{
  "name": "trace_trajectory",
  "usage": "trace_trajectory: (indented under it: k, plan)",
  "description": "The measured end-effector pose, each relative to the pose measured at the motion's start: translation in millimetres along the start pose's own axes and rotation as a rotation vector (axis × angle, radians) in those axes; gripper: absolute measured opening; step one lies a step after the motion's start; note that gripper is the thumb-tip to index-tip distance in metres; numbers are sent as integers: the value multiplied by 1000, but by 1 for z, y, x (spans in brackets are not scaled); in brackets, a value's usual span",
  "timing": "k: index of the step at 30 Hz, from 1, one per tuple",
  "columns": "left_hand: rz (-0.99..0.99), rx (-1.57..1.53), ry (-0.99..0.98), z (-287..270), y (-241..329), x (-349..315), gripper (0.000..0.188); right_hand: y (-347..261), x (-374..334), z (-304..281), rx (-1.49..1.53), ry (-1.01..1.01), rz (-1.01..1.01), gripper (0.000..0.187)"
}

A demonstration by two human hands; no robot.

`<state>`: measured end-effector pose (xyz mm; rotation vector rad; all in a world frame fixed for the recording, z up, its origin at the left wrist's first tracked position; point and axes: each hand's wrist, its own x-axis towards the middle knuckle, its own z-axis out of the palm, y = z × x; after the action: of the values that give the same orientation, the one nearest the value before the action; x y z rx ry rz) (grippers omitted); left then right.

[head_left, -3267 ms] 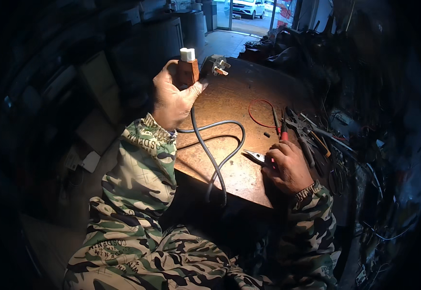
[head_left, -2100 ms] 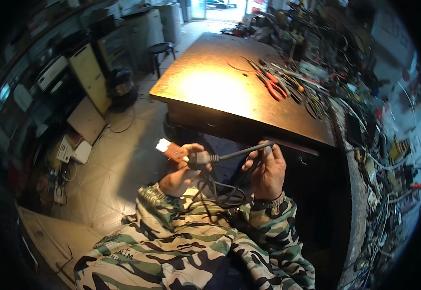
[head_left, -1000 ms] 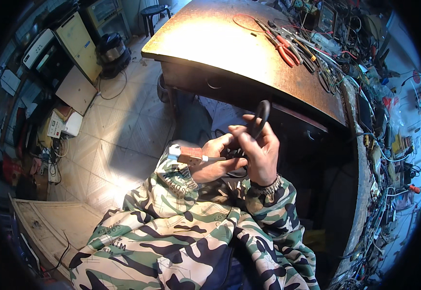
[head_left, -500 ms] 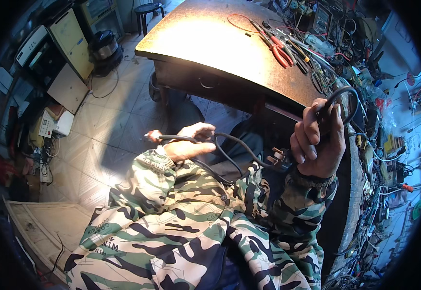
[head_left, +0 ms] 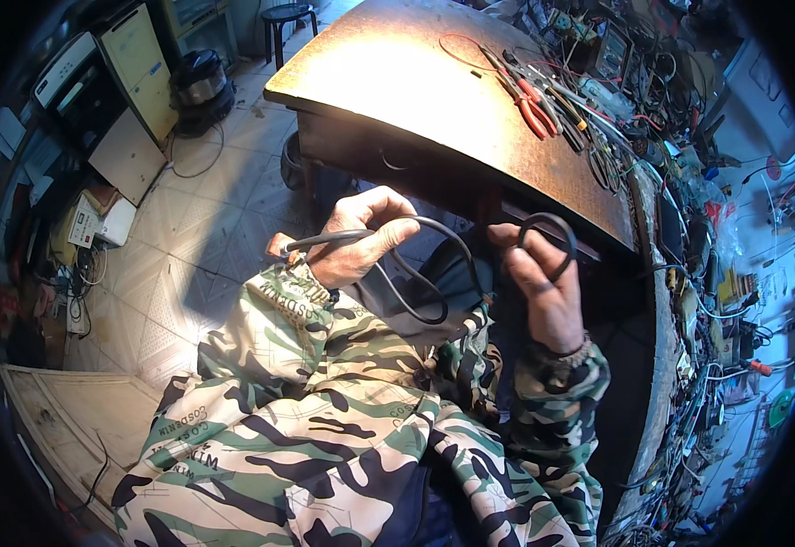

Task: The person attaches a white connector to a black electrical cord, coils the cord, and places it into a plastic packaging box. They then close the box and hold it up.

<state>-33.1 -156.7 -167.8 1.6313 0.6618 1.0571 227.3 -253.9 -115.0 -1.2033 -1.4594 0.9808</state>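
My left hand (head_left: 361,235) pinches a black power cord (head_left: 329,238) between thumb and fingers. One end of the cord, with an orange-brown tip (head_left: 279,245), sticks out to the left past the wrist. From the pinch the cord curves right and also hangs in a slack loop over my lap. Further right, my right hand (head_left: 550,305) is raised with its fingers closed on another part of the cord, which makes a small loop (head_left: 571,244) above the knuckles. The fingertips there are partly hidden, and no plug shows.
Ahead stands a brown wooden desk (head_left: 470,128) with red-handled pliers (head_left: 532,117) and other tools on it. Tangled wires and parts (head_left: 689,301) crowd the right side. A black stool (head_left: 288,16) and a cooker-like pot (head_left: 200,80) stand on the tiled floor; a pale wooden panel (head_left: 78,428) lies lower left.
My right hand has come down and left, closer to the left one, and turned so the plug is hidden. My left hand has risen a little and closed on the cord.
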Motion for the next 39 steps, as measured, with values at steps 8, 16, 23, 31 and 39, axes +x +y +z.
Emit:
trace_trajectory:
  k: [8,16,23,31,39]
  plan:
    - [7,-130,-51,17,36,17,21,33,3,55,372,-192,43,42]
    - [-138,-492,118,4,18,18,42,30,1,53,227,-258,265,27]
    - [-4,-675,231,10,45,16,40,63,-10,98,-270,24,-17,36]
    - [140,-783,288,3,78,0,36,117,-13,124,77,138,115,50]
    - [122,-1733,85,3,79,-9,28,113,14,135,1050,-27,27,35]
